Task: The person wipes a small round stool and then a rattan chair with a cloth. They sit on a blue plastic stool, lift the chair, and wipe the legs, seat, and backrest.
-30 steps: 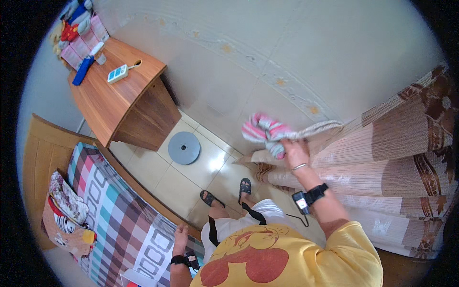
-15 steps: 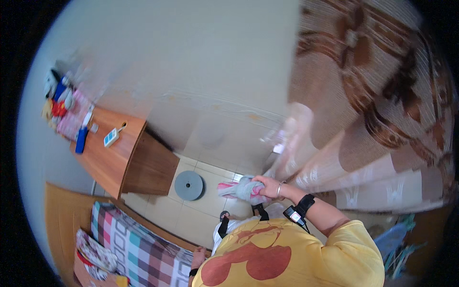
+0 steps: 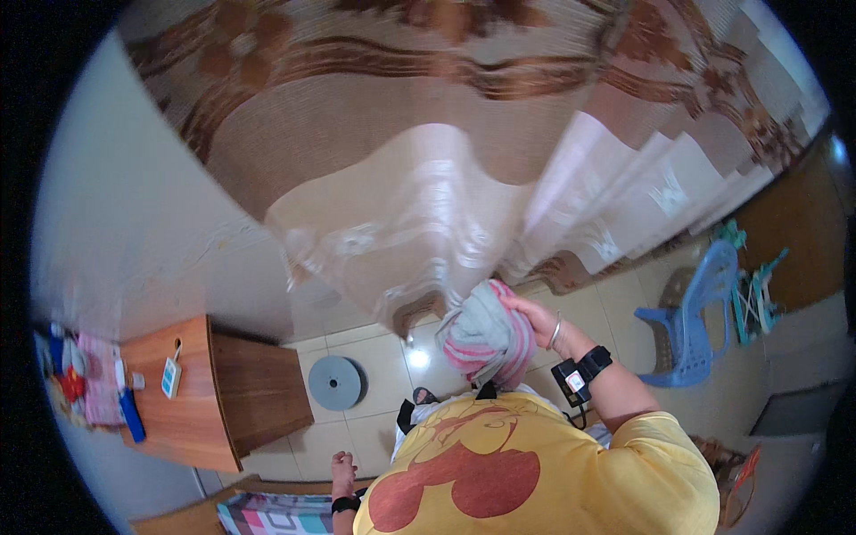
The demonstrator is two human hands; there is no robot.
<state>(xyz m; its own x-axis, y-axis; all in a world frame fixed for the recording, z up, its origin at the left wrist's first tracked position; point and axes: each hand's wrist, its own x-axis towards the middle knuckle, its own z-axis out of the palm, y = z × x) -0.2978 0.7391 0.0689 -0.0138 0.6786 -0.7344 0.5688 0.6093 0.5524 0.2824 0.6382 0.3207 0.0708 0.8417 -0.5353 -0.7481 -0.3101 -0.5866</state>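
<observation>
One hand (image 3: pixel 537 321), the right, grips a bunched pink-and-grey cloth (image 3: pixel 481 332).

The right arm (image 3: pixel 621 385) reaches forward and inward across the front of the body, its hand (image 3: pixel 539 322) bent in a grip. Lower down at the left side, the left hand (image 3: pixel 342 465) sits with fingers loosely half-curled, its wrist (image 3: pixel 343 488) toward the bottom edge.

A grey-and-pink cloth (image 3: pixel 481 332) is held by the right hand (image 3: pixel 537 320); a blue chair (image 3: pixel 703 312) is seen farther right.
</observation>
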